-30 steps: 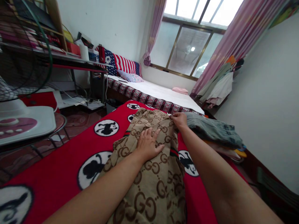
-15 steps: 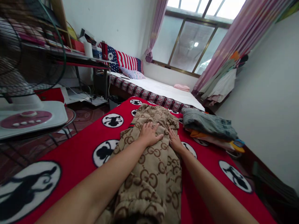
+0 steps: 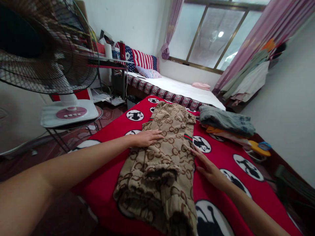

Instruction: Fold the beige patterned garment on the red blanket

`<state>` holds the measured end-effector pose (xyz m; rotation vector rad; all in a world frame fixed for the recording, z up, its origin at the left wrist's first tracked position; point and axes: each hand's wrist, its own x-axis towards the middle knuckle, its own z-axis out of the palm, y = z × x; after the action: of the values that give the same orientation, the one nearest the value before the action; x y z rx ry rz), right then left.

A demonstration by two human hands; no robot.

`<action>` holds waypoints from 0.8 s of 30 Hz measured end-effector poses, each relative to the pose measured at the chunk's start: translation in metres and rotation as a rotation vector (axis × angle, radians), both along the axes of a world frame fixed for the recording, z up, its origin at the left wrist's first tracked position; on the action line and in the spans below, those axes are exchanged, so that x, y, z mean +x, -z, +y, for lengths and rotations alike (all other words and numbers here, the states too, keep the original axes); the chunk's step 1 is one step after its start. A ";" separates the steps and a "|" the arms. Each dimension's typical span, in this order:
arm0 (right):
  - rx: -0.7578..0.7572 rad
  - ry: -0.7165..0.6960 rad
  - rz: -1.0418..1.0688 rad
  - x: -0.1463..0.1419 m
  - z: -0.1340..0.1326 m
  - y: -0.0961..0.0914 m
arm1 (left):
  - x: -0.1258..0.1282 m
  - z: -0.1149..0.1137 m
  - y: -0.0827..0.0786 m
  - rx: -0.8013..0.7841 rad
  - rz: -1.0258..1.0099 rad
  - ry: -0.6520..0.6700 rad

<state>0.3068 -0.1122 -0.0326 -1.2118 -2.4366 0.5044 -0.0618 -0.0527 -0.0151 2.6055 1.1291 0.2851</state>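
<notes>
A tan patterned jacket [image 3: 172, 150] with brown G-shaped marks lies partly folded lengthwise on a red blanket [image 3: 105, 173] with white circles. Its elastic cuff and gathered hem face me, and a green-and-red stripe shows on its right edge. My left hand [image 3: 147, 137] lies flat on the jacket's left side, fingers stretched to the right. At the right edge, just below the stripe, my right hand [image 3: 205, 164] touches the cloth with its fingertips, fingers apart. Neither hand grips anything.
Folded clothes [image 3: 225, 121] with jeans on top are stacked at the right. A standing fan [image 3: 71, 111] rests on a stool at the left. Beyond are a bed [image 3: 177, 83], a cluttered desk [image 3: 110, 64] and hanging clothes [image 3: 253, 82].
My hands have moved apart and nearer to me, from the jacket's upper middle to its two sides. The camera view has shifted, showing more of the fan and the near hem.
</notes>
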 end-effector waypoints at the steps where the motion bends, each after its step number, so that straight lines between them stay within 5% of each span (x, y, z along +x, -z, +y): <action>1: 0.056 -0.006 -0.007 0.001 -0.005 0.000 | -0.014 -0.011 -0.003 -0.027 -0.022 0.022; 6: 0.294 -0.074 -0.095 -0.012 -0.011 -0.006 | -0.062 -0.052 -0.024 -0.179 -0.033 0.118; 11: 0.323 -0.215 -0.217 -0.031 -0.002 -0.018 | -0.066 -0.079 -0.034 -0.143 0.015 0.200; 18: 0.272 -0.375 -0.300 -0.048 0.006 -0.020 | -0.041 -0.081 -0.017 -0.001 -0.054 0.341; 21: 0.214 -0.308 -0.192 -0.062 0.006 -0.011 | -0.029 -0.072 -0.005 -0.052 -0.189 0.376; 24: 0.175 -0.142 0.001 -0.071 0.001 -0.009 | -0.022 -0.071 0.001 -0.167 -0.420 0.260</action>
<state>0.2362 -0.1115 -0.0240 -0.9725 -2.5179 0.3214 -0.0838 -0.1239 -0.0164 2.3567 0.6360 0.6142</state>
